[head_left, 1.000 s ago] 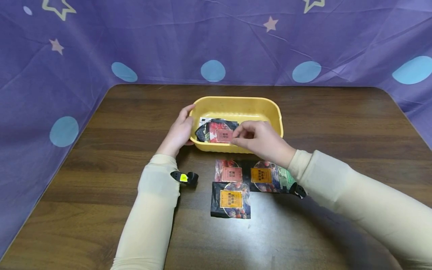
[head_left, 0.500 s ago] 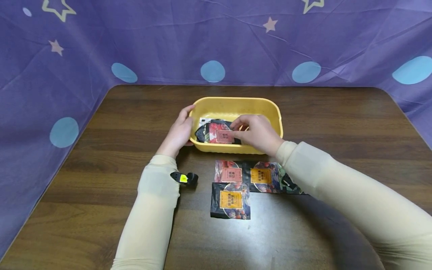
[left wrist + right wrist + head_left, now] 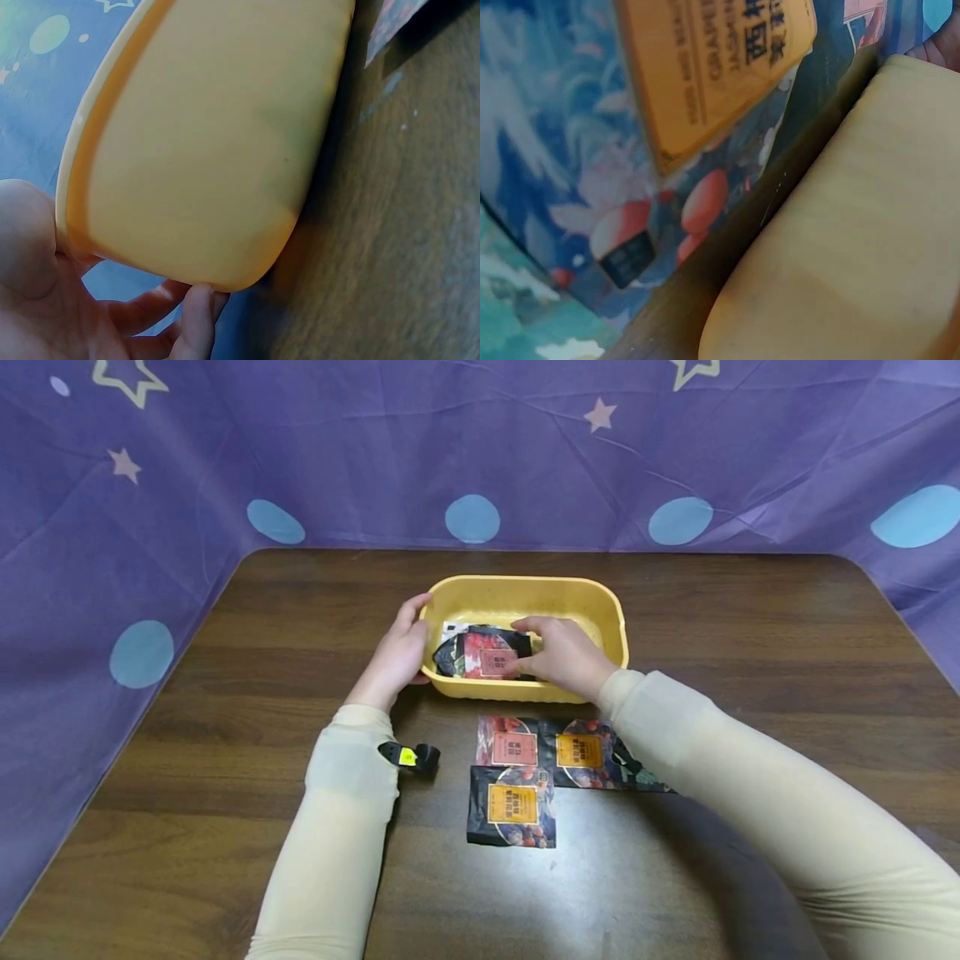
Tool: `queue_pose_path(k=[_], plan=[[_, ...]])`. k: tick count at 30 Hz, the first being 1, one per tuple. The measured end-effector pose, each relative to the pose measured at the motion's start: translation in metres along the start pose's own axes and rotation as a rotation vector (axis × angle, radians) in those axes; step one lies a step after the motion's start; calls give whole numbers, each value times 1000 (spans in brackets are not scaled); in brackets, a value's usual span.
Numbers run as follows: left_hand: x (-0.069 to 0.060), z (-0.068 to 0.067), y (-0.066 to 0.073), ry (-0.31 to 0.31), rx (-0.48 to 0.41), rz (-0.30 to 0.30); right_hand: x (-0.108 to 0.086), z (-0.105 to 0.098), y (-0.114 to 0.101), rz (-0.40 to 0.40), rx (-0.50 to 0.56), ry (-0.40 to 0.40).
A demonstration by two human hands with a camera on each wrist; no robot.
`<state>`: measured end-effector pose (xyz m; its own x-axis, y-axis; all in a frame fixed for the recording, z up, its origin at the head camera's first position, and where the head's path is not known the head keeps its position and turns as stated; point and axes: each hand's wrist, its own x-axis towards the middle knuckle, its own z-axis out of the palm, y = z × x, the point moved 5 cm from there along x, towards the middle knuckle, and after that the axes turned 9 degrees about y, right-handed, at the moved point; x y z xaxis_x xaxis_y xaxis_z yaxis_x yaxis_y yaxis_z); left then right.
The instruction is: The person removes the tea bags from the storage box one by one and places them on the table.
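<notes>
My left hand (image 3: 401, 647) grips the left end of a yellow plastic basin (image 3: 525, 689). In the left wrist view its fingers (image 3: 196, 319) curl against the basin's end wall. My right hand (image 3: 567, 653) reaches over the near rim into the basin. Its thumb and forefinger are spread apart at the right side of a pink-labelled sachet (image 3: 480, 653), the thumb over its label; a firm hold cannot be made out. Black and white sachets lie beneath that one. The right wrist view shows the basin's outer wall (image 3: 855, 225) but no right-hand fingers.
Before the basin, a pink-labelled sachet (image 3: 513, 747) and an orange-labelled sachet (image 3: 579, 750) lie side by side. Another orange-labelled sachet (image 3: 512, 806) lies nearer. A dark green sachet (image 3: 648, 777) is partly under the right sleeve. A purple curtain (image 3: 525, 443) hangs behind the table.
My right forearm has swung left, and the hand sits slightly further into the basin. Its thumb and forefinger have spread wider. The left hand and basin stay in place.
</notes>
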<state>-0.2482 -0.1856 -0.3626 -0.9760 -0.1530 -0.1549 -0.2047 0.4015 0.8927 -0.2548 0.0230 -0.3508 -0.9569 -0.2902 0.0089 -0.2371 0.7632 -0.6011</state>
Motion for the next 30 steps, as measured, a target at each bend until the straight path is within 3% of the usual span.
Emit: queue_pose_path(k=[9, 17, 30], plan=[[1, -1, -1, 4, 6, 8, 3, 8, 2, 11, -53, -104], [0, -2, -1, 9, 11, 12, 4, 9, 0, -9, -116, -48], [1, -3, -1, 9, 17, 8, 1, 5, -1, 3, -61, 56]])
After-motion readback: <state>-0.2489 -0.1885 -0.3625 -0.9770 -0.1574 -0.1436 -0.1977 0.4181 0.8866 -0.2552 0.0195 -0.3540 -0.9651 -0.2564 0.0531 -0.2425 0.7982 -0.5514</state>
